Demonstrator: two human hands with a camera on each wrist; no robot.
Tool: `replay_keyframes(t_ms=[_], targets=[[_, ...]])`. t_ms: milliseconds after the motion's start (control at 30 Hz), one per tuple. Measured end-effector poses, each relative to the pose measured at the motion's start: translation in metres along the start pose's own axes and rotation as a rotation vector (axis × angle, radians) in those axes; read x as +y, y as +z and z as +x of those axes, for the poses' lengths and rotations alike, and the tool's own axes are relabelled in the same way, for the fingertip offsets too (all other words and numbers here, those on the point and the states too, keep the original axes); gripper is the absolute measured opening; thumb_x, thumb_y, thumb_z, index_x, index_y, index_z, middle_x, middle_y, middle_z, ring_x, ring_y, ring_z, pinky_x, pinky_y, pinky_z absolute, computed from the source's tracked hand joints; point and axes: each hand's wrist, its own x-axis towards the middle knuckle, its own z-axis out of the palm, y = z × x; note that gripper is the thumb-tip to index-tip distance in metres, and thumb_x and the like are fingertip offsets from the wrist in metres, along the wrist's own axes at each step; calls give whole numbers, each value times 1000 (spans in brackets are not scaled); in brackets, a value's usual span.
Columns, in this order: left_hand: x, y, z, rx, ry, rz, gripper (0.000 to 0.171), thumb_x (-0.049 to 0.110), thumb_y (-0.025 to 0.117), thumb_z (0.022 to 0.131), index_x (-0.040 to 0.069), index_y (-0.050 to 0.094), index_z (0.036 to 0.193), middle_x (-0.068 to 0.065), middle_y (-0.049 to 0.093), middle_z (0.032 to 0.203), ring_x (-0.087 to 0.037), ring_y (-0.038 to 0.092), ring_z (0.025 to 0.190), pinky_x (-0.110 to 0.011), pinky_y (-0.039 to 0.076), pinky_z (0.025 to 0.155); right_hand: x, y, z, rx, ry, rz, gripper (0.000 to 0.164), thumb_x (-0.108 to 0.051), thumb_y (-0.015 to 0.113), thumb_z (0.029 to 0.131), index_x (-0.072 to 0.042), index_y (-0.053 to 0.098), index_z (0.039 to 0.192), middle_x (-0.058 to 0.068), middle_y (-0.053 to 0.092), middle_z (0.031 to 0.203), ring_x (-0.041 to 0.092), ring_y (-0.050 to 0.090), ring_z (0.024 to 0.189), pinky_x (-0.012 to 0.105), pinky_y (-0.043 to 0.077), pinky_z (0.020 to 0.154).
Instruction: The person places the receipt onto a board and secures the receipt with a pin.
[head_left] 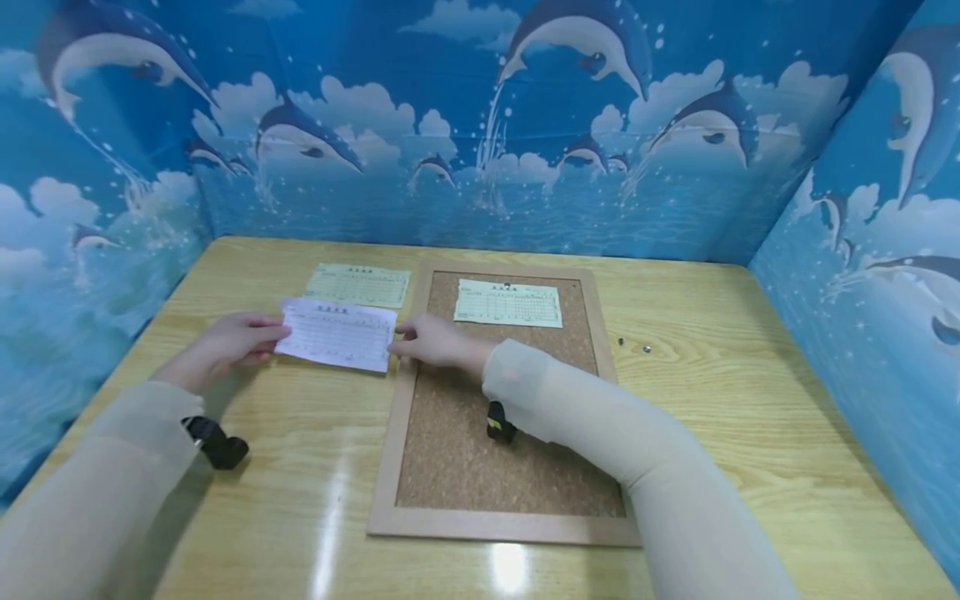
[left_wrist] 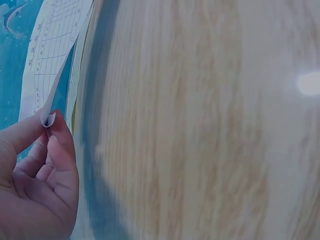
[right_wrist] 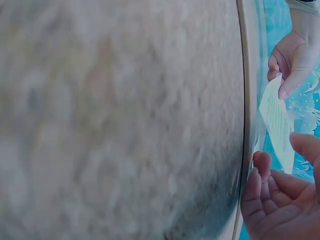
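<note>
A white printed form slip point(head_left: 337, 335) is held above the table, left of the cork board point(head_left: 465, 433). My left hand point(head_left: 242, 337) pinches its left end between thumb and fingers; the left wrist view shows the paper point(left_wrist: 52, 65) bent at the pinch. At the slip's right end is my right hand point(head_left: 435, 340), over the board's left frame. In the right wrist view its thumb point(right_wrist: 306, 146) and fingers point(right_wrist: 262, 162) stand apart, with the slip's end between them. A green printed slip point(head_left: 525, 303) lies on the board's upper part, a pin point(head_left: 507, 286) at its top edge.
Another green slip point(head_left: 360, 283) lies on the table point(head_left: 750, 400) behind the white one. Two small pins, one dark point(head_left: 620, 341) and one shiny point(head_left: 647, 349), lie right of the board. Dolphin-print cloth point(head_left: 480, 208) walls the back and sides.
</note>
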Motion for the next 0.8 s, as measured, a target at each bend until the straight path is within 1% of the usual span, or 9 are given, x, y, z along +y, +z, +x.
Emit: replay_keyframes(t_ms=[67,133,200,233,333,433,533,633,800], targets=[[0,2,0,-11,3,-22,64,22,59,93,-11,30,139,14,61,74,2,58,68,-19,51,64,0,1,0,20,0,37,32,-30,54,95,-7,64,114,7,67,87,14,55,65,26,45,57],[1,4,0,-23,7,-43,65,22,59,93,-11,29,140,15,61,74,2,59,69,-19,51,65,1,3,1,38,2,68,25,-30,54,95,-8,66,98,5,63,74,15,50,56,26,42,50],[2,6,-1,-36,5,-54,65,22,59,93,-9,27,141,14,61,76,1,59,71,-20,51,67,2,4,2,67,3,90,24,-28,54,95,-7,64,87,4,61,70,13,49,56,24,40,49],[2,6,-1,-46,2,-60,66,22,59,93,-9,26,142,14,61,77,1,59,72,-20,51,69,2,4,3,79,6,106,24,-26,55,95,-6,63,84,4,61,69,13,49,56,23,39,49],[3,7,-1,-75,-7,-75,70,24,59,93,-7,22,144,13,60,83,0,59,76,-22,51,76,3,4,3,103,9,159,24,-21,56,95,-4,59,79,6,60,68,13,48,56,22,37,50],[2,6,0,-103,-10,-88,72,26,59,93,-6,21,144,12,59,88,0,59,80,-23,50,79,4,4,4,102,20,218,23,-19,56,95,-4,57,77,5,58,68,13,49,58,21,38,51],[0,5,0,-109,-11,-84,72,29,59,92,-6,23,143,13,58,88,-1,58,80,-23,50,77,4,4,4,96,29,266,23,-18,57,95,-4,55,76,4,55,69,12,51,60,21,40,52],[0,5,0,-100,-12,-72,68,31,60,92,-5,29,140,13,59,85,-2,56,79,-22,49,72,4,4,4,95,36,303,22,-17,57,94,-4,55,76,3,55,70,12,51,61,22,42,54],[2,6,-2,-84,-18,-61,61,32,60,92,-4,36,135,13,60,82,-3,56,75,-22,49,69,5,4,3,91,37,332,22,-16,57,94,-3,55,77,4,56,72,11,52,62,23,45,57]])
